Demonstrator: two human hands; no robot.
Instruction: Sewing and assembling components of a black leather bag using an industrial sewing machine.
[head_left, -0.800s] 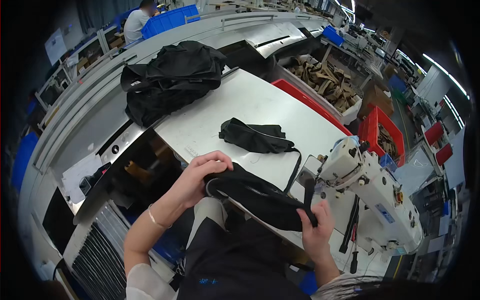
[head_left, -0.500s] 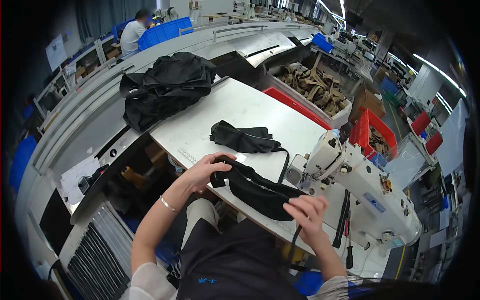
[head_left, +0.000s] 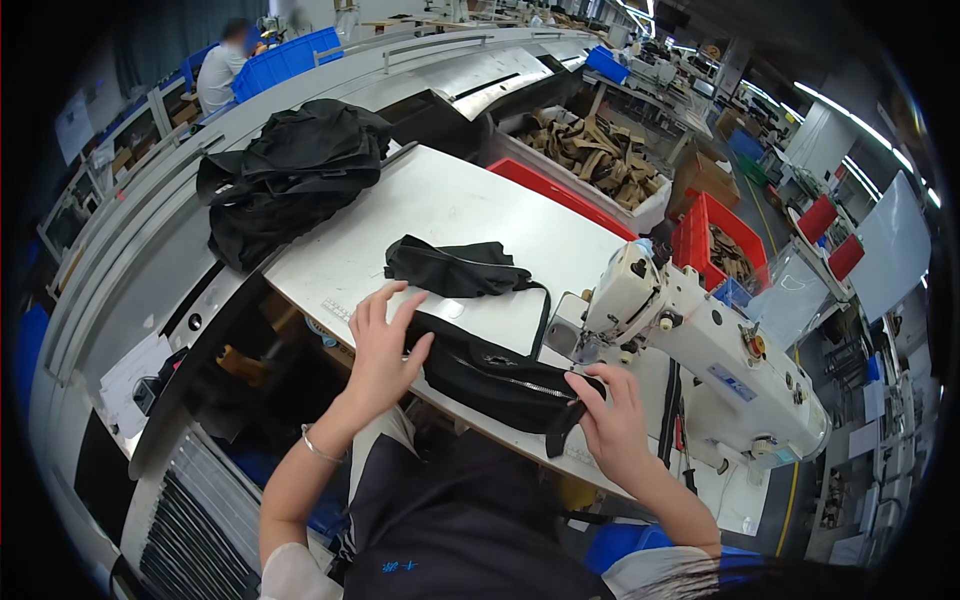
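A long black fabric piece with a silver zipper (head_left: 482,392) lies along the near edge of the white worktable (head_left: 340,256). My left hand (head_left: 385,345) is open at its left end, fingers spread and curved over or just off the cloth. At the other end, my right hand (head_left: 610,410) grips the piece between thumb and fingers, just left of the white sewing machine (head_left: 725,365). A second black zippered piece (head_left: 450,265), with a strap hanging down its right side, lies behind.
A heap of black fabric (head_left: 290,175) sits at the table's left. Behind are a crate of tan pieces (head_left: 590,150) and red bins (head_left: 700,240). Tools (head_left: 685,450) lie below the machine. A person in white (head_left: 220,75) works beside a blue crate (head_left: 285,62) at the back left.
The zippered piece has been lowered onto the table and turned zipper up. My left hand has released it and spread its fingers; my right hand still holds the right end.
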